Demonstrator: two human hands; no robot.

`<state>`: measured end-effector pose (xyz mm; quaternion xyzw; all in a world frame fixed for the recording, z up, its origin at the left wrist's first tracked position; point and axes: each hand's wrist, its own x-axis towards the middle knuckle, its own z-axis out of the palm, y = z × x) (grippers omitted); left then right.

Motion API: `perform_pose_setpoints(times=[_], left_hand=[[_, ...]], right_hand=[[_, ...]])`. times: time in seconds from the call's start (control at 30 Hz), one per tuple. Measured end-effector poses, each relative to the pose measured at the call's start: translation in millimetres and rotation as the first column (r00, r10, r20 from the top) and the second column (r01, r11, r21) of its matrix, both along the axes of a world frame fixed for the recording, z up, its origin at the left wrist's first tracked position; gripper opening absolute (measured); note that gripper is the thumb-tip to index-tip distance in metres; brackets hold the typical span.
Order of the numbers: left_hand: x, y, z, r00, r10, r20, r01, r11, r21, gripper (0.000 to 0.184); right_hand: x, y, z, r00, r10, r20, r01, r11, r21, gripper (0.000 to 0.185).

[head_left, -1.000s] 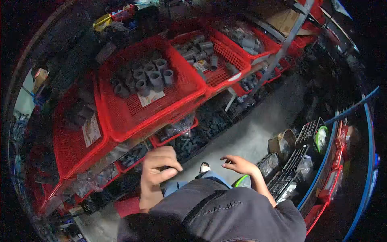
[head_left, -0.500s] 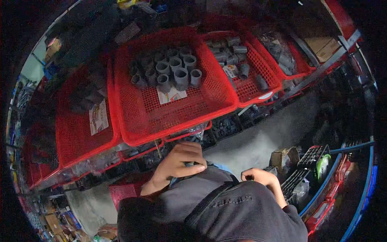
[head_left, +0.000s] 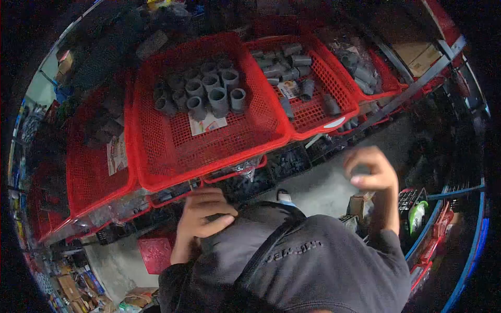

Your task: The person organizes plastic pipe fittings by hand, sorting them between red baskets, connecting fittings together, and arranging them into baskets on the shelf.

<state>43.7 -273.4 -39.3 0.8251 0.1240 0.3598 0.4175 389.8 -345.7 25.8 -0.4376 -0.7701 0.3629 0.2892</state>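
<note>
My left hand [head_left: 205,213] is near my body, in front of the large red basket [head_left: 219,168]. Its fingers are loosely bent, with a gap to the thumb and nothing visible between them. Raised over the floor on the right, my right hand [head_left: 374,169] is slightly blurred, its fingers curved apart from the thumb and holding nothing that shows. Grey pipe fittings [head_left: 218,100] stand upright in a cluster in the large basket, partly over a printed card [head_left: 209,125]. More grey fittings [head_left: 307,88] lie in the smaller red basket [head_left: 324,124] beside it.
Another red basket [head_left: 99,193] with fittings is at the left, and one [head_left: 383,95] at the far right. A metal bar [head_left: 417,83] crosses there. Dark bins [head_left: 289,163] are below the baskets. A red stool-like object [head_left: 156,253] stands on the floor at left.
My right hand has lifted away from my body, up and to the right. My left hand has shifted left and slightly down in view. The baskets appear shifted left as the view moves.
</note>
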Motion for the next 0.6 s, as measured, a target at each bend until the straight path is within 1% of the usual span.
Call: perform_pose_setpoints(times=[0.03,0.07,0.1,0.17,0.2,0.27,0.33,0.4,0.47,0.5,0.53,0.57,0.6], left_hand=[[4.1,0.1,5.3,0.999,0.035,0.003,-0.035,0.998,0.051,0.01],[10.8,0.1,14.1,0.997,0.082,0.014,-0.083,0.991,0.108,0.01],[17.4,0.2,23.1,0.995,0.096,0.019,-0.097,0.989,0.11,0.01],[29.8,0.0,41.4,0.98,0.194,-0.047,-0.18,0.959,0.22,0.009],[36.8,1.6,51.3,0.97,0.239,-0.051,-0.211,0.923,0.321,0.012],[57.4,3.5,74.7,0.947,0.309,-0.093,-0.264,0.908,0.325,0.016],[81.0,24.6,97.4,0.951,0.269,-0.15,-0.187,0.891,0.413,0.023],[120.2,52.0,108.3,0.941,0.317,-0.122,-0.257,0.9,0.352,0.03],[160.0,94.4,101.1,0.913,0.366,-0.177,-0.258,0.858,0.445,0.036],[178.2,124.0,87.0,0.899,0.379,-0.222,-0.23,0.837,0.497,0.039],[193.5,152.4,75.3,0.878,0.402,-0.259,-0.205,0.806,0.555,0.041],[206.7,170.6,72.7,0.801,0.434,-0.412,-0.191,0.839,0.51,0.046],[218.2,185.9,70.6,0.701,0.439,-0.562,-0.183,0.872,0.453,0.052]], right_hand=[[12.4,7.2,10.0,0.999,-0.011,0.053,0.011,1.0,0.004,0.018],[20.9,15.5,19.3,0.991,-0.04,0.129,0.033,0.998,0.052,0.018],[28.3,25.1,27.2,0.977,-0.07,0.201,0.05,0.994,0.102,0.018],[42.3,52.5,40.0,0.948,-0.065,0.311,0.029,0.992,0.119,0.018],[48.1,68.9,43.2,0.934,-0.067,0.352,-0.007,0.979,0.205,0.019],[55.7,110.2,50.7,0.915,0.008,0.404,-0.09,0.979,0.185,0.023],[74.4,165.2,27.7,0.892,-0.062,0.448,-0.105,0.935,0.339,0.033],[67.9,212.0,24.0,0.849,0.031,0.527,-0.205,0.939,0.275,0.036],[70.1,265.2,-1.9,0.778,0.059,0.625,-0.226,0.955,0.191,0.053],[65.5,269.7,-11.3,0.766,0.079,0.638,-0.254,0.949,0.188,0.053],[59.1,277.1,-13.9,0.715,0.052,0.698,-0.277,0.937,0.214,0.059],[55.5,286.0,-13.6,0.663,0.017,0.748,-0.301,0.921,0.246,0.066],[54.4,294.7,-13.1,0.657,0.026,0.754,-0.33,0.909,0.255,0.066]])
